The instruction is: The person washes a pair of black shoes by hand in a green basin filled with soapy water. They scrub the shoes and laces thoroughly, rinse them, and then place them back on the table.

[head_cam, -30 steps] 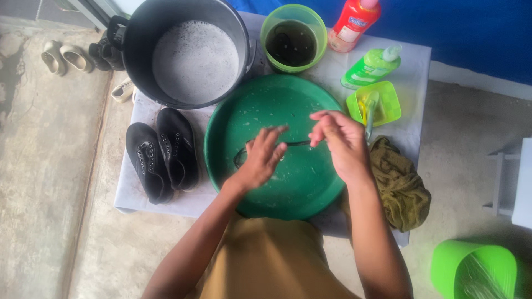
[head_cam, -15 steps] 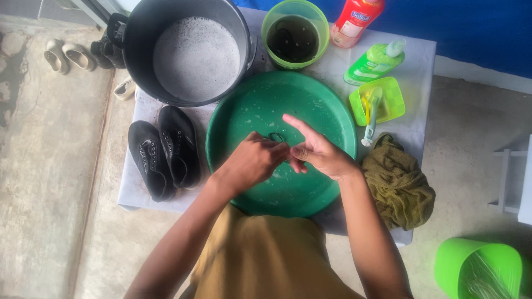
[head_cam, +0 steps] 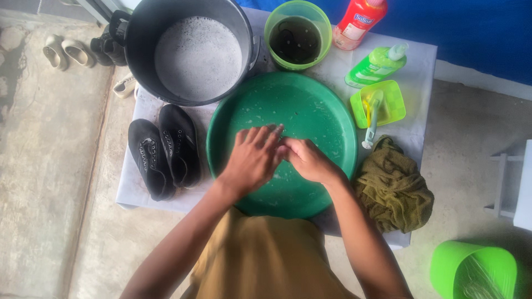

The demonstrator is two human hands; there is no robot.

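Note:
My left hand (head_cam: pixel 252 158) and my right hand (head_cam: pixel 306 159) are pressed together over the middle of a round green basin (head_cam: pixel 327 111) with soap flecks on its wet bottom. The left hand's fingers lie stretched across the right hand's curled fingertips. Whatever is between the palms is hidden. A pair of black shoes (head_cam: pixel 163 150) lies just left of the basin on the white-covered table (head_cam: pixel 415 124).
A black pot of foamy water (head_cam: pixel 197 55) stands at the back left, beside a green bucket of dark water (head_cam: pixel 298 36). A red bottle (head_cam: pixel 360 19), a green bottle (head_cam: pixel 378 65), a green tray with a brush (head_cam: pixel 379 105) and an olive cloth (head_cam: pixel 394 191) are on the right. A green bin (head_cam: pixel 474 271) stands on the floor.
One second ago my hands were apart with a thin dark lace stretched between them. They have closed together over the basin's middle, and the lace is no longer visible.

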